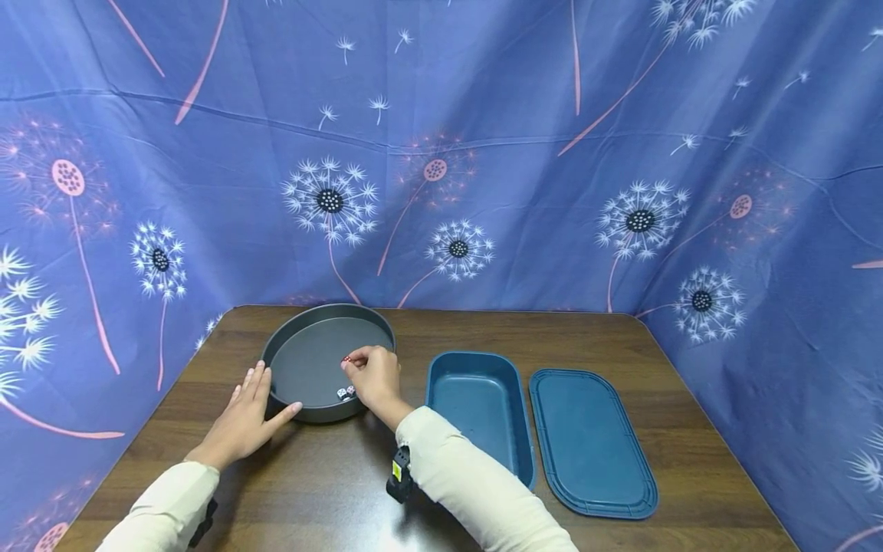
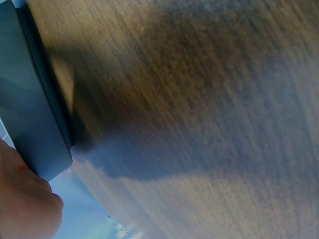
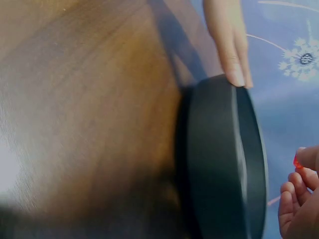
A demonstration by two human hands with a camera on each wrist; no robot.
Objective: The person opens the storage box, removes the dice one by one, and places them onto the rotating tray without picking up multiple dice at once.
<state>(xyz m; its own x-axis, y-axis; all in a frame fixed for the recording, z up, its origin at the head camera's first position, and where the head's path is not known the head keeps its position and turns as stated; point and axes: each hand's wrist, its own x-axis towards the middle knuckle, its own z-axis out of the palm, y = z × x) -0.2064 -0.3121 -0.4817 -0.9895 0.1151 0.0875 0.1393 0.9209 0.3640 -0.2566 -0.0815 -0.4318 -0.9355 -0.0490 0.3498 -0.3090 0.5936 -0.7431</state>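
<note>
A round dark grey pan [image 1: 324,356] stands at the left of the table. Over it, my right hand [image 1: 375,377] pinches a small red die [image 1: 346,359] between thumb and fingertips; the right wrist view shows the same red die [image 3: 297,162] at the fingertips. Inside the pan near its front wall lie a white die [image 1: 342,394] and, right beside it, another pale die [image 1: 350,391], partly in shadow. My left hand [image 1: 241,422] rests on the pan's left front rim, fingers straight and thumb spread along the near edge.
To the right of the pan sits a deep blue rectangular container [image 1: 476,391], partly hidden behind my right sleeve. A flat blue lid [image 1: 592,443] lies beside it. Blue dandelion-patterned cloth [image 1: 524,192] hangs behind and at both sides of the wooden table [image 1: 324,491].
</note>
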